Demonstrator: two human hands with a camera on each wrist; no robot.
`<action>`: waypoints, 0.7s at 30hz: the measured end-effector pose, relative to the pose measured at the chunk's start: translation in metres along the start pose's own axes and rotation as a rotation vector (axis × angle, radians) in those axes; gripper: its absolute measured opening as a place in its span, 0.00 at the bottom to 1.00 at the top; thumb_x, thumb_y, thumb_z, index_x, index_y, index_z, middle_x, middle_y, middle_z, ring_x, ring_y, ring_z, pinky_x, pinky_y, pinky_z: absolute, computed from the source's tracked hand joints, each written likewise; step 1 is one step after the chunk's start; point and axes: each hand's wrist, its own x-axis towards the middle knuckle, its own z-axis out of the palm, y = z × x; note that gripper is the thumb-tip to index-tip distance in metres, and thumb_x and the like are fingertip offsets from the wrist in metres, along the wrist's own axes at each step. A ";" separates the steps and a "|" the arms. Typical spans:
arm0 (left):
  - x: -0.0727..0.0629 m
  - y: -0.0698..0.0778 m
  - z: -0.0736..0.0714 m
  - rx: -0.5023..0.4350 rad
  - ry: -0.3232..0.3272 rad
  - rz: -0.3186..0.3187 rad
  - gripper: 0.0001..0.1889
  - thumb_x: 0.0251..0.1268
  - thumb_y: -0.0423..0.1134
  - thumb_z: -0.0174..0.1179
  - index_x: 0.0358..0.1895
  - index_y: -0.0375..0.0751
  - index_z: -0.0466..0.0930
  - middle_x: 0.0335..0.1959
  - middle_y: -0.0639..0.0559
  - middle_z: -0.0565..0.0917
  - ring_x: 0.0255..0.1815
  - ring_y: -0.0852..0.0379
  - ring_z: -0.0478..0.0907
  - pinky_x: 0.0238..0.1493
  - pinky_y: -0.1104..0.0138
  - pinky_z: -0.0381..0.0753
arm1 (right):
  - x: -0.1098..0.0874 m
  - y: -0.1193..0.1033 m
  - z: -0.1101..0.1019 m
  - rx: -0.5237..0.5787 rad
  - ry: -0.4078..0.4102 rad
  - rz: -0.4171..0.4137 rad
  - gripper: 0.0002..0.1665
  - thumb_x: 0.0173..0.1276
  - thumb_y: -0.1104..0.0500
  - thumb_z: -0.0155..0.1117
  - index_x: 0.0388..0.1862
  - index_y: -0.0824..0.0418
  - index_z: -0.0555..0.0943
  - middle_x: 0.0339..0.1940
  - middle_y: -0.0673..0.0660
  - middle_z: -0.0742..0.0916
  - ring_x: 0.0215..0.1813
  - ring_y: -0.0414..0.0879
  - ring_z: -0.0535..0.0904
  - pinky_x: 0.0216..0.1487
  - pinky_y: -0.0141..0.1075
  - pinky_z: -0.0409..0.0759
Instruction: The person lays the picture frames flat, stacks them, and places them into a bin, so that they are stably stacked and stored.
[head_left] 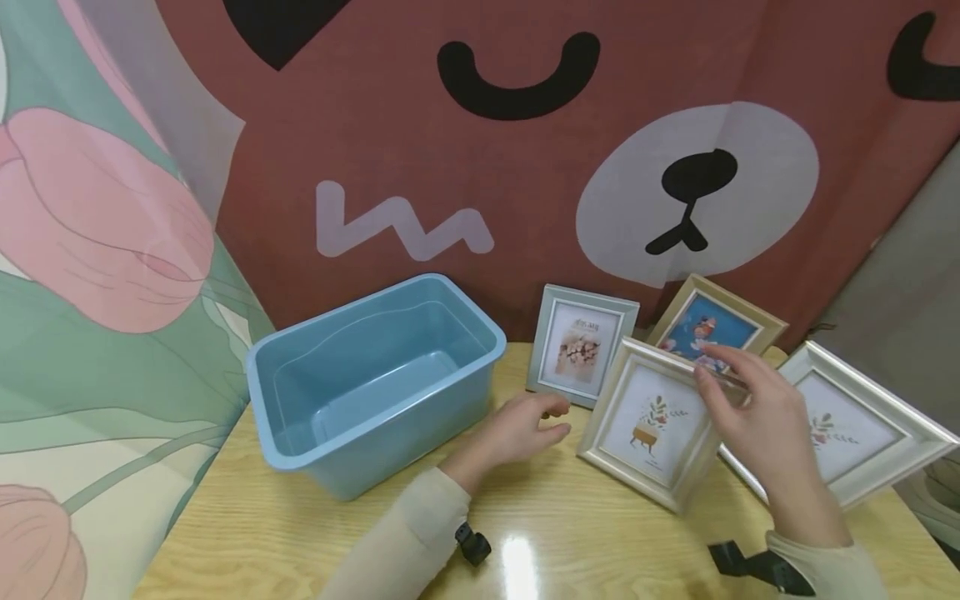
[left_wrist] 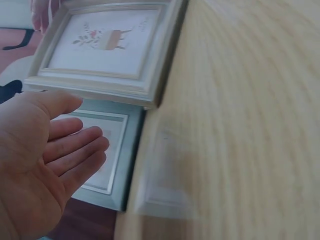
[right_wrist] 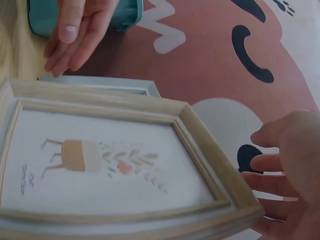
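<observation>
A champagne-coloured photo frame [head_left: 651, 417] with a potted-plant print stands tilted back at the front of the group. My right hand [head_left: 765, 417] is at its upper right corner, thumb and fingers apart. In the right wrist view, the right fingers [right_wrist: 280, 172] spread loosely beside the frame's top edge. My left hand [head_left: 517, 429] hovers between the blue bin [head_left: 375, 417] and the champagne frame, palm turned toward the frames. Its fingers [left_wrist: 80, 150] are loosely bent around nothing, in front of a pale blue-green photo frame [head_left: 536, 350].
Behind the champagne frame stands a gold photo frame [head_left: 765, 321] with a blue picture. A larger silver photo frame [head_left: 911, 425] leans at the right, partly behind my right hand. All rest on a wooden table [head_left: 570, 542] against a bear-print cloth [head_left: 390, 133].
</observation>
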 end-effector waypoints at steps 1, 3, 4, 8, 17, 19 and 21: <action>0.001 -0.001 0.002 -0.004 -0.010 0.002 0.20 0.80 0.43 0.63 0.67 0.38 0.83 0.63 0.47 0.90 0.63 0.52 0.87 0.67 0.65 0.85 | -0.001 0.001 0.000 -0.002 -0.007 0.009 0.21 0.69 0.65 0.73 0.60 0.65 0.87 0.56 0.71 0.90 0.53 0.69 0.84 0.53 0.36 0.70; 0.003 -0.003 0.005 -0.009 -0.023 0.007 0.20 0.80 0.43 0.63 0.68 0.38 0.83 0.63 0.46 0.89 0.63 0.52 0.87 0.67 0.66 0.84 | -0.002 0.004 -0.002 -0.007 -0.025 0.033 0.22 0.70 0.64 0.73 0.62 0.65 0.86 0.57 0.71 0.89 0.52 0.68 0.84 0.52 0.32 0.68; 0.004 -0.004 0.007 -0.011 -0.029 0.010 0.21 0.80 0.42 0.63 0.68 0.37 0.82 0.64 0.46 0.89 0.63 0.52 0.87 0.67 0.66 0.84 | -0.003 0.006 -0.002 -0.007 -0.028 0.040 0.22 0.70 0.64 0.73 0.62 0.65 0.86 0.57 0.71 0.89 0.51 0.58 0.85 0.51 0.30 0.68; 0.007 -0.006 0.013 -0.018 -0.043 0.007 0.22 0.81 0.43 0.62 0.70 0.38 0.81 0.65 0.46 0.88 0.64 0.53 0.86 0.68 0.68 0.83 | -0.004 0.010 -0.004 -0.003 -0.024 0.057 0.23 0.69 0.64 0.74 0.63 0.65 0.86 0.56 0.70 0.90 0.49 0.21 0.76 0.44 0.25 0.68; 0.012 -0.009 0.027 -0.093 -0.057 -0.033 0.23 0.80 0.42 0.62 0.71 0.36 0.80 0.65 0.45 0.88 0.66 0.54 0.85 0.71 0.69 0.81 | -0.009 0.018 -0.006 0.022 -0.029 0.131 0.21 0.72 0.62 0.72 0.62 0.64 0.87 0.53 0.71 0.91 0.48 0.09 0.66 0.42 0.22 0.68; 0.013 -0.009 0.029 -0.138 -0.053 -0.060 0.24 0.79 0.42 0.63 0.71 0.36 0.80 0.65 0.45 0.88 0.65 0.54 0.85 0.70 0.70 0.81 | -0.010 0.021 -0.007 0.023 -0.046 0.160 0.21 0.73 0.61 0.72 0.63 0.64 0.87 0.54 0.72 0.91 0.47 0.08 0.66 0.43 0.18 0.68; 0.015 -0.010 0.031 -0.173 -0.051 -0.071 0.24 0.78 0.41 0.64 0.71 0.35 0.80 0.64 0.46 0.89 0.64 0.55 0.86 0.68 0.71 0.81 | -0.011 0.023 -0.009 0.025 -0.071 0.197 0.22 0.75 0.59 0.71 0.65 0.63 0.86 0.57 0.73 0.90 0.46 0.07 0.66 0.43 0.15 0.68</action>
